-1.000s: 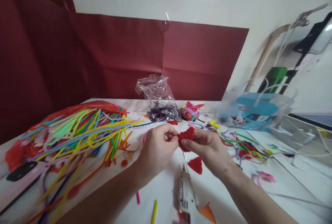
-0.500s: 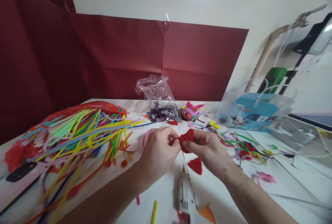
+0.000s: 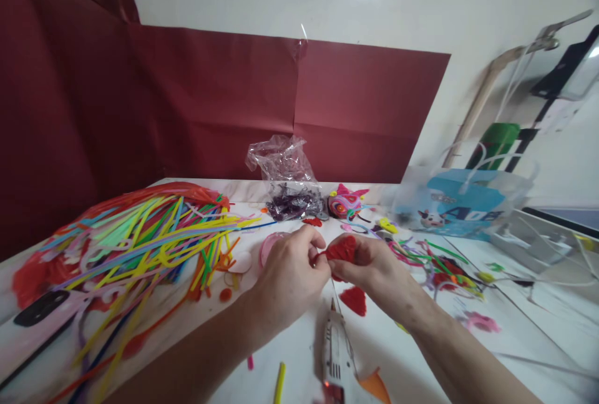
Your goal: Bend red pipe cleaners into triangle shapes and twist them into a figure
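Note:
Between my hands is a red fuzzy piece [image 3: 343, 250] that looks made of pipe cleaner. My right hand [image 3: 374, 265] is closed on it, thumb in front and fingers behind. My left hand [image 3: 296, 270] pinches a thin red end at the piece's left side; the fingertips partly hide it. Just below lies a second red fuzzy piece [image 3: 354, 300], roughly triangular, flat on the table. A glue gun [image 3: 333, 354] rests under my hands, its nozzle pointing away from me and a small red light showing near the bottom edge.
Many coloured pipe cleaners [image 3: 159, 235] spread over the left side beside a phone [image 3: 37, 320]. At the back stand a clear plastic bag [image 3: 287, 170] and a pink fuzzy mask-like figure [image 3: 345, 203]. On the right are loose pipe cleaners [image 3: 444, 267] and a blue-white carrier bag [image 3: 461, 204].
The red piece has turned slightly in my right hand, whose fingers now cover more of it. My left fingertips have shifted a little, and a thin red end shows at them.

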{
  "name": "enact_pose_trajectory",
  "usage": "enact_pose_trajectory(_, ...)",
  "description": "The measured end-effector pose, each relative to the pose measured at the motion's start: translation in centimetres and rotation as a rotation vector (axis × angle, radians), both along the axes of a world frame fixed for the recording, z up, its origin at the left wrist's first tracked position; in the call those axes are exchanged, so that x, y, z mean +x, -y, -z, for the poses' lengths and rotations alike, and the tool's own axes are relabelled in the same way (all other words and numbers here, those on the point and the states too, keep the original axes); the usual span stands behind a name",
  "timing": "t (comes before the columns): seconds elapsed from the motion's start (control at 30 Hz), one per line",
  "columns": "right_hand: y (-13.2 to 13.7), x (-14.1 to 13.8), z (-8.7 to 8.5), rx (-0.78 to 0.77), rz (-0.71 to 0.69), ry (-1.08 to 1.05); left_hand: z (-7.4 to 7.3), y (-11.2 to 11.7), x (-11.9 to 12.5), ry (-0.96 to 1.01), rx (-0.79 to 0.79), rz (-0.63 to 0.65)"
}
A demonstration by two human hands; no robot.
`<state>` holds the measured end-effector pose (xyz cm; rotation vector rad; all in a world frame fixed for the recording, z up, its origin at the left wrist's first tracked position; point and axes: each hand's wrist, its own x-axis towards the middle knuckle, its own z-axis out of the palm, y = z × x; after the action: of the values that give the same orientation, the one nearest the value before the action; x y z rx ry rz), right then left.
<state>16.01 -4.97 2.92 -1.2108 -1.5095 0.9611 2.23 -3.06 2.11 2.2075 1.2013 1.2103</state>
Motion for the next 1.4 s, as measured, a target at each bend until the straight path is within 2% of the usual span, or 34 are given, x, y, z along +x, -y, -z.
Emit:
enact_pose_trajectory(0.23, -0.1, -0.3, 0.6, 0.033, 0.060, -0.027, -0.5, 0.3, 0.2, 0.002, -0.053, -0.013)
enact_pose_trajectory(0.47, -0.1, -0.6, 0.7, 0.083, 0.024, -0.069, -0.3, 0.1, 0.2, 0.031, -0.041, -0.012)
enact_pose_trajectory(0.77, 0.0, -0.4, 0.3, 0.017, 0.041, -0.093, -0.4, 0.2, 0.3, -0.018, -0.002, -0.045)
enact_pose_trajectory(1.07, -0.3, -0.5, 1.2, 0.039, 0.060, -0.183, -0.3, 0.2, 0.3, 0.008, 0.014, -0.041)
enact_pose_trajectory(1.4, -0.3, -1.0, 1.5, -0.008, 0.029, -0.242, -0.7, 0.1, 0.2, -0.071, -0.113, -0.090)
